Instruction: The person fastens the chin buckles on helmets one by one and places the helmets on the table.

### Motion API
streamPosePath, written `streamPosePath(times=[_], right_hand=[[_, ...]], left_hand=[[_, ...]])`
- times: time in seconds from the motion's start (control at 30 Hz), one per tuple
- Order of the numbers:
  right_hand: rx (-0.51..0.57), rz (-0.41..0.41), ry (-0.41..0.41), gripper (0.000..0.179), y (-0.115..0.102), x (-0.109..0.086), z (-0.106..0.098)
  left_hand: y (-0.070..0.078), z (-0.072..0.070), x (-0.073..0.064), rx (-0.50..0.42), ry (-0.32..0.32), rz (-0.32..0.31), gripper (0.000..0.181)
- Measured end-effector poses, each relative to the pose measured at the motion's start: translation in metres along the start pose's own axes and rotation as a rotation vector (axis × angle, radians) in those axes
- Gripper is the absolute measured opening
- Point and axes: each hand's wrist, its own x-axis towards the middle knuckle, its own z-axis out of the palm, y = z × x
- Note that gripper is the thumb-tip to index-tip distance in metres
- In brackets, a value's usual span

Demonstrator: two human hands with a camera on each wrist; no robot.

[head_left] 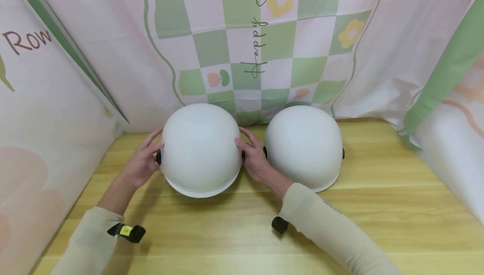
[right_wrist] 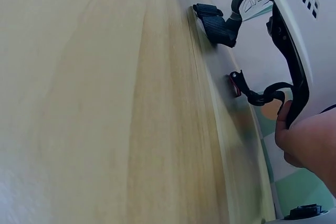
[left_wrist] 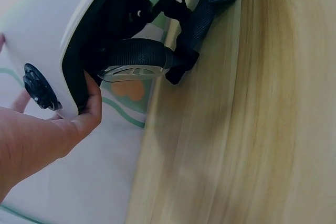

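A white helmet (head_left: 201,146) is held between both hands, lifted off the wooden table with its rim downward. My left hand (head_left: 140,165) grips its left side; in the left wrist view a digit curls under the rim near a round black side fitting (left_wrist: 39,87). On the opposite side my right hand (head_left: 257,159) grips the rim, as the right wrist view also shows. Black chin straps (right_wrist: 219,27) hang from the dark inside down to the table. Beside the right hand, a second white helmet (head_left: 304,146) rests on the table.
The wooden table (head_left: 211,233) extends in front of the helmets. A checked green and white cloth (head_left: 242,43) with flowers hangs directly behind them. Another printed cloth (head_left: 45,111) borders the left side. Black wrist cameras (head_left: 280,225) sit at both sleeves.
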Motion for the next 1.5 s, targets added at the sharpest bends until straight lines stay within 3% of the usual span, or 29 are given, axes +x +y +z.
streamPosePath(times=[0.4, 0.73, 1.0, 1.23, 1.5], right_hand=[[-0.039, 0.025, -0.091, 0.061, 0.002, 0.0, -0.003], [0.007, 0.076, -0.137, 0.062, 0.01, -0.003, -0.003], [0.037, 0.121, -0.135, 0.068, 0.012, -0.005, -0.005], [0.05, 0.167, -0.122, 0.069, 0.012, -0.007, -0.005], [0.0, 0.195, -0.128, 0.068, 0.008, -0.008, -0.008]], left_hand=[[0.004, 0.0, -0.002, 0.025, 0.018, -0.027, 0.049], [0.014, 0.004, -0.004, 0.075, 0.044, -0.084, 0.061], [0.023, 0.005, -0.009, 0.077, 0.018, -0.069, 0.069], [0.028, 0.005, -0.012, 0.036, -0.011, -0.05, 0.064], [0.032, 0.005, -0.014, 0.045, -0.016, -0.044, 0.065]])
